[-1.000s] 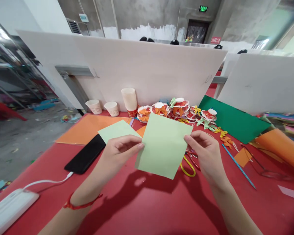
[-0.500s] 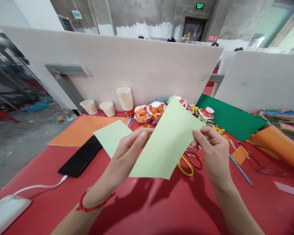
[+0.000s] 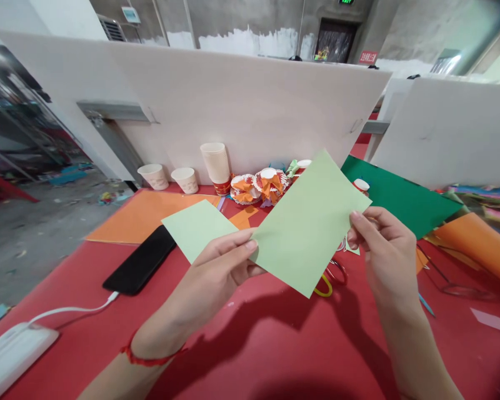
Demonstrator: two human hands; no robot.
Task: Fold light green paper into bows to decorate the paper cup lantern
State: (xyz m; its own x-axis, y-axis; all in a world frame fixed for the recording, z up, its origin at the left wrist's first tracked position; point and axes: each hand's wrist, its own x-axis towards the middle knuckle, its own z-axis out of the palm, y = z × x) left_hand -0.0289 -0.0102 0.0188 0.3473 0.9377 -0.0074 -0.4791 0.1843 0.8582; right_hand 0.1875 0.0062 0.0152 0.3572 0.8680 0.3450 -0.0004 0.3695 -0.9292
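A light green paper sheet (image 3: pixel 312 222) is held tilted above the red table (image 3: pixel 275 344). My left hand (image 3: pixel 216 275) pinches its left edge between thumb and fingers. Fingertips of my right hand (image 3: pixel 383 244) grip its right edge. A second light green sheet (image 3: pixel 198 228) lies on the table behind my left hand. Yellow-handled scissors (image 3: pixel 325 288) lie under the held sheet, mostly hidden.
A black phone (image 3: pixel 141 268) with a white cable and power bank (image 3: pixel 12 355) lies at left. Paper cups (image 3: pixel 185 179) and several paper-cup crafts (image 3: pixel 258 188) stand by the white partition. Orange (image 3: pixel 141 214) and dark green (image 3: pixel 400 200) sheets lie behind.
The held green sheet has turned clockwise and shifted right and up. My right hand moved right along its edge; my left hand now grips lower on the left edge.
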